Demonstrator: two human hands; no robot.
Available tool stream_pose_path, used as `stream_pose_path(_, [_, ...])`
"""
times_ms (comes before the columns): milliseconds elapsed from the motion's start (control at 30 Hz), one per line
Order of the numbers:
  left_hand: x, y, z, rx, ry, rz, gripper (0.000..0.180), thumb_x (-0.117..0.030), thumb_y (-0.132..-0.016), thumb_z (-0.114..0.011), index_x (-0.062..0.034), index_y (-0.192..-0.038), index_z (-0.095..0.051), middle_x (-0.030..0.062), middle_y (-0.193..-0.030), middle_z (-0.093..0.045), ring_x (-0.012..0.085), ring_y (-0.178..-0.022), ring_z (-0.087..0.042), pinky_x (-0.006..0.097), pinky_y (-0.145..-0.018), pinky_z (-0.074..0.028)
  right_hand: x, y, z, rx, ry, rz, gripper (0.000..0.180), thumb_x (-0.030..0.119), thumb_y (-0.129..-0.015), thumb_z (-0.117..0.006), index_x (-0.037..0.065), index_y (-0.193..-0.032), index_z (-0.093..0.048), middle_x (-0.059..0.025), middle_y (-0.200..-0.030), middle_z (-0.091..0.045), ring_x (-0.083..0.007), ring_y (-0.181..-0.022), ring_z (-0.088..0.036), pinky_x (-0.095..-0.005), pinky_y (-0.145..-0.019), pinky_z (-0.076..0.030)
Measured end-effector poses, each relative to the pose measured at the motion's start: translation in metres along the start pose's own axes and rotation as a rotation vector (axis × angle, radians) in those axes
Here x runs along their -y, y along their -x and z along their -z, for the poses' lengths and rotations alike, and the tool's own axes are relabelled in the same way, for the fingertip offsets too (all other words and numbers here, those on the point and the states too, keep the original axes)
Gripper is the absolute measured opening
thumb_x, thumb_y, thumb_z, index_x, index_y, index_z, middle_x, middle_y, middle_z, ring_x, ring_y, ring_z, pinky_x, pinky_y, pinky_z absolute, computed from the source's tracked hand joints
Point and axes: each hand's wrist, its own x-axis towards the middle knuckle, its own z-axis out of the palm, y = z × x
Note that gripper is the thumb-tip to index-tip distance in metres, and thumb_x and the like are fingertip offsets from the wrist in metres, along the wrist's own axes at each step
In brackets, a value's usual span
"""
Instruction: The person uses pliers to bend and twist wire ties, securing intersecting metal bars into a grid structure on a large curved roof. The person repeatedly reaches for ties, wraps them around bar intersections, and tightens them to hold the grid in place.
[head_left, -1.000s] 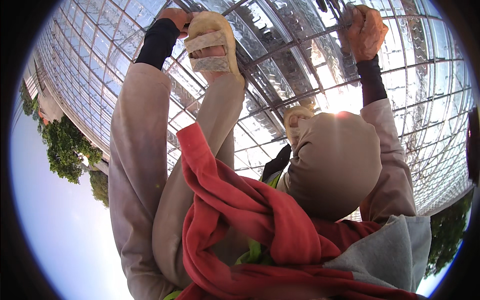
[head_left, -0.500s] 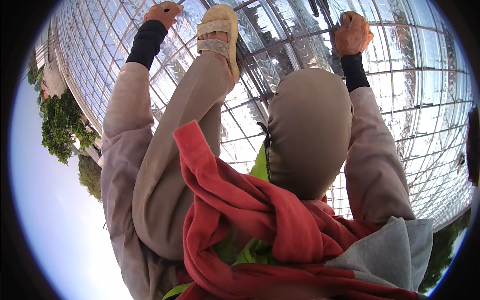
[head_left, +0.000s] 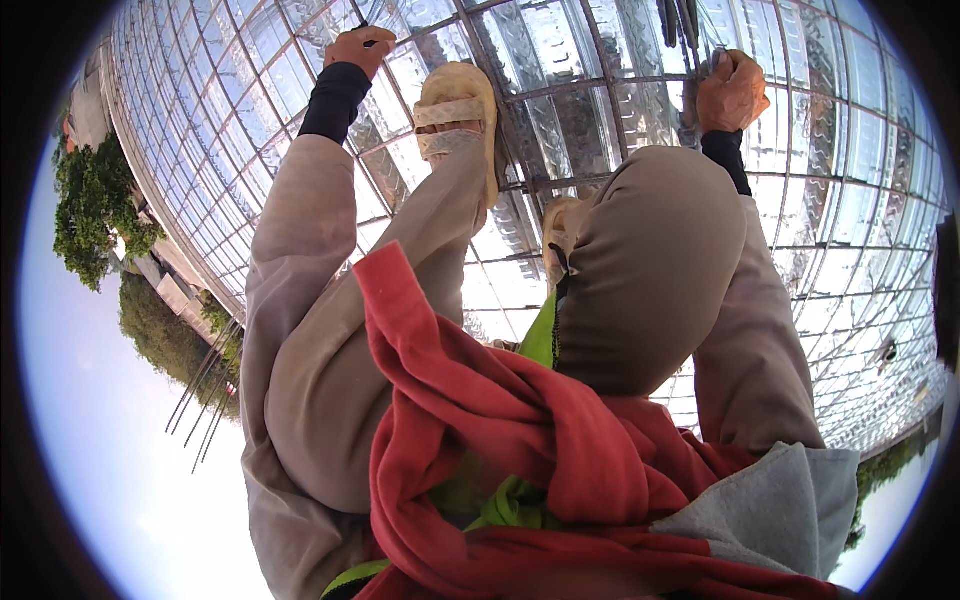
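My left hand (head_left: pixel 360 50) is curled closed over the rebar grid (head_left: pixel 545 92), left of my forward sandal (head_left: pixel 456 112). A small dark thing shows between its fingers, too little of it to name. To the right, my right hand (head_left: pixel 732 92) is also closed, knuckles up, at the grid beside a bundle of dark thin rods or wires (head_left: pixel 682 22). What its fingers hold is hidden. Beneath the bars lies shiny, ribbed metal sheeting (head_left: pixel 550 130) with an embossed pattern.
I squat with my bent knee (head_left: pixel 650 260) between my arms. A red cloth (head_left: pixel 480 370) hangs in front of me, with a green strap (head_left: pixel 540 335) behind it. At the left are the deck's curved-looking edge, trees (head_left: pixel 105 210) and upright bars (head_left: pixel 205 395).
The view has shifted, so both hands and the forward sandal appear lower and farther right. Part of my other sandal now shows beside the bent knee. Both hands remain closed.
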Motion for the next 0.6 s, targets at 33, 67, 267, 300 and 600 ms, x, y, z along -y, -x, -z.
stream_pose_path(33, [0.006, 0.004, -0.012, -0.033, -0.086, -0.061, 0.024, -0.036, -0.089, -0.070, -0.0230, -0.106, -0.081, 0.0094, -0.103, -0.079, 0.0318, -0.096, -0.075, 0.040, -0.092, -0.058, 0.008, -0.002, 0.006, 0.023, -0.029, -0.002, 0.027, 0.028, -0.094, -0.058, 0.009, -0.081, -0.072, -0.0130, -0.080, -0.072, -0.0362, -0.079, -0.067, -0.0477, -0.080, -0.044])
stream_pose_path(67, [0.011, 0.008, -0.022, -0.065, -0.174, -0.121, 0.024, -0.036, -0.089, -0.070, -0.0231, -0.106, -0.081, 0.0108, -0.105, -0.078, 0.0340, -0.097, -0.074, 0.041, -0.093, -0.058, 0.013, -0.001, 0.001, 0.004, -0.038, 0.013, 0.027, 0.028, -0.094, -0.058, 0.009, -0.081, -0.073, -0.0129, -0.080, -0.072, -0.0362, -0.079, -0.067, -0.0478, -0.080, -0.044])
stream_pose_path(267, [-0.048, 0.003, -0.033, -0.149, 0.102, -0.063, 0.023, -0.032, -0.093, -0.068, -0.0183, -0.107, -0.081, 0.0075, -0.093, -0.079, 0.0244, -0.085, -0.077, 0.035, -0.082, -0.059, -0.020, 0.006, -0.013, -0.070, 0.116, 0.117, 0.013, 0.023, -0.099, -0.063, 0.012, -0.104, -0.069, -0.0064, -0.101, -0.070, -0.0297, -0.097, -0.064, -0.0486, -0.085, -0.041])
stream_pose_path(300, [-0.059, 0.001, -0.033, -0.217, 0.130, -0.023, 0.024, -0.032, -0.094, -0.069, -0.0148, -0.106, -0.081, 0.0080, -0.090, -0.079, 0.0200, -0.083, -0.077, 0.033, -0.079, -0.059, -0.020, 0.006, -0.015, -0.085, 0.114, 0.133, 0.013, 0.023, -0.099, -0.063, 0.012, -0.103, -0.069, -0.0068, -0.102, -0.071, -0.0296, -0.097, -0.064, -0.0479, -0.084, -0.040])
stream_pose_path(600, [-0.159, -0.060, 0.012, 0.377, 0.184, 0.308, 0.046, -0.031, -0.099, -0.056, -0.0011, -0.134, -0.064, 0.0197, -0.131, -0.067, 0.0343, -0.120, -0.063, 0.044, -0.103, -0.047, -0.035, 0.008, -0.016, -0.049, 0.064, 0.112, 0.025, 0.036, -0.100, -0.062, 0.013, -0.101, -0.069, -0.0086, -0.097, -0.071, -0.0323, -0.096, -0.066, -0.0490, -0.084, -0.047])
